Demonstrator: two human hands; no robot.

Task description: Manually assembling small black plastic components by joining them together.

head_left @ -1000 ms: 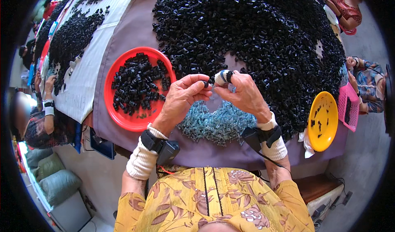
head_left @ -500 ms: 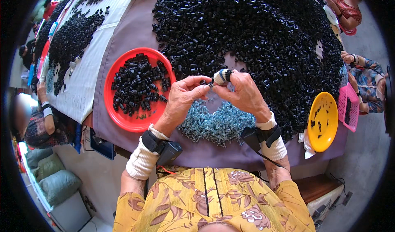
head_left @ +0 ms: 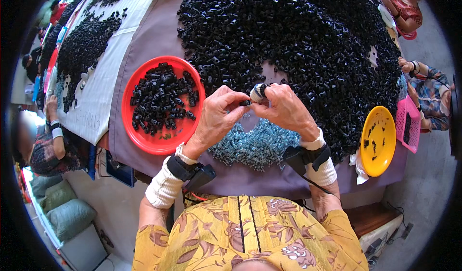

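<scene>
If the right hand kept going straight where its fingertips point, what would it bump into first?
Most likely the black piece pinched in the left hand; the right hand looks very near or touching it, though depth is unclear.

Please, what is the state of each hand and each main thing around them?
Left hand: pinching a small black piece.
Right hand: at that piece; grip unclear.
Red tray: partly filled with black pieces.
Yellow tray: holding few pieces.
Small bluish parts: heaped loose.
Black heap: loose, widely spread.
Pink basket: holding something dark.

Mauve tabletop [head_left: 150, 35]: black parts [head_left: 288, 30], bluish pieces [head_left: 255, 148], red tray [head_left: 139, 137].
</scene>
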